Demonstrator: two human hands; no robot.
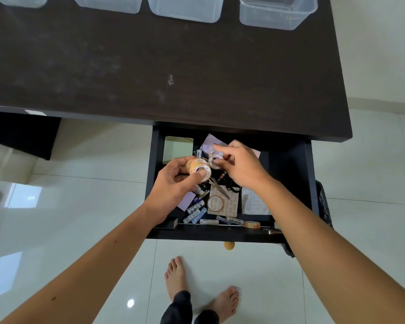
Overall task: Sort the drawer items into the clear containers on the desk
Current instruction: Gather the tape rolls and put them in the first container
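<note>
Gripping a tan tape roll [198,170] over the open drawer [290,160], the left hand [173,181] sits at nine o'clock of the right hand [240,166], which pinches a clear roll [214,158]. Batteries [195,210] and more tape lie below. Best carry both rolls together, held firmly, to one bin [277,12] at twelve o'clock.
</note>
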